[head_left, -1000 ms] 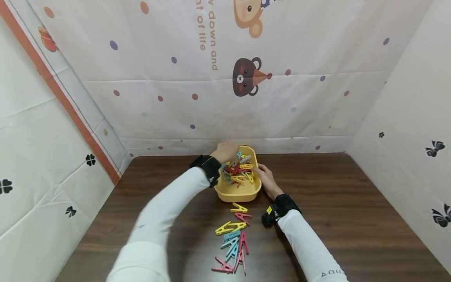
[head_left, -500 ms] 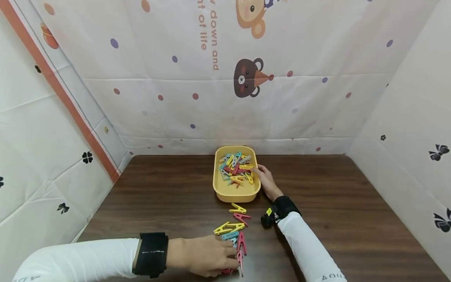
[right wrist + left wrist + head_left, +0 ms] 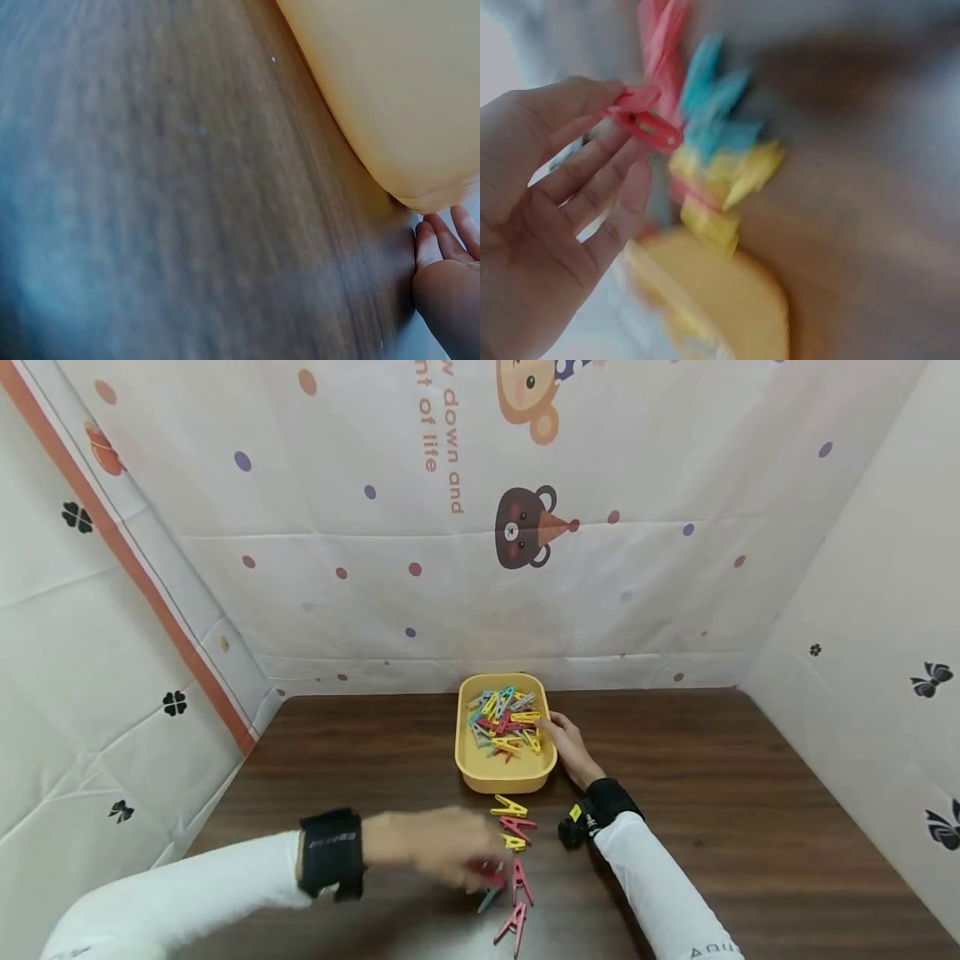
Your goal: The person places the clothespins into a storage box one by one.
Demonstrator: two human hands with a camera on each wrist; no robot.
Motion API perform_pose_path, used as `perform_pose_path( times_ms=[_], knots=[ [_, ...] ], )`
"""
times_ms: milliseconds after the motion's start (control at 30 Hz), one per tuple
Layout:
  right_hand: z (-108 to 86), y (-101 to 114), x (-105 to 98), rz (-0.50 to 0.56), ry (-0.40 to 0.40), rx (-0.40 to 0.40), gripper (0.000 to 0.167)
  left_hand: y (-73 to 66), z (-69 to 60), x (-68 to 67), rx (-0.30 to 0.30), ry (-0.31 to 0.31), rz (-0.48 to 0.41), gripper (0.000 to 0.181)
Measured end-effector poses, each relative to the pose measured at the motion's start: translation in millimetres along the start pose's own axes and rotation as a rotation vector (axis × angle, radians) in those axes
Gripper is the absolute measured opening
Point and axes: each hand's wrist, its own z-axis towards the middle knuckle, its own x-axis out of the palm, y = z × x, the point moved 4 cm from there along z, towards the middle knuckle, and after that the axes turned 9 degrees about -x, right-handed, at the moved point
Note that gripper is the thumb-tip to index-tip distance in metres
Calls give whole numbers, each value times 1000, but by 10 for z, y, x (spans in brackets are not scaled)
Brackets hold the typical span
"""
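Observation:
My left hand (image 3: 446,843) pinches a red clothespin (image 3: 651,129) between thumb and fingertips, above the line of loose clothespins on the table; it is blurred in the head view. Under and beside that hand lie a blue clothespin (image 3: 489,900), partly hidden, and pink clothespins (image 3: 519,883). With its thumb over the right rim and fingers along the outer wall, my right hand (image 3: 572,747) holds a yellow plastic basket (image 3: 495,774). Inside the basket is a mixed heap of yellow, red, blue and grey clothespins (image 3: 504,718).
Between the basket and my left hand lie a yellow clothespin (image 3: 508,806) and a pink-red clothespin (image 3: 517,827). The brown wood-grain table (image 3: 712,793) meets a printed white sheet (image 3: 337,610) just behind the basket. Similar sheets stand at both sides.
My left hand has come out of the basket to the loose clothespins and now lifts a red one, moving slightly away from the near edge. The right hand stays at the basket.

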Motion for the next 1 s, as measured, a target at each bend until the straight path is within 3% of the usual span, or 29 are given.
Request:
perform_pose_path(
  times_ms=[67,167,300,400,500,600,633,767,867,1000],
  knots=[
    [2,-3,-8,2,-5,1,62,220,169,-243,-61,-111,-69,15],
    [7,-1,-6,3,3,-6,61,679,435,-640,-171,-303,-181,17],
    [29,26,-34,-5,-3,-12,61,1348,786,-1048,-385,-451,-418,20],
    [43,31,-45,-3,-15,-1,61,1741,981,-1127,-576,-497,-541,18],
    [43,16,-32,3,-21,11,61,1942,1109,-1019,-763,-479,-510,16],
    [35,4,-13,6,-16,3,61,2026,1226,-796,-873,-413,-471,17],
    [32,-2,-9,3,-11,-2,60,2023,1256,-721,-908,-366,-457,19],
    [33,-15,2,-19,-4,-16,60,2024,1324,-484,-919,-312,-401,34],
    [42,-18,-11,-34,-3,-19,62,1969,1256,-477,-915,-335,-335,35],
    [39,3,-48,-40,7,-22,62,1747,1008,-686,-845,-392,-274,18]
  ],
)
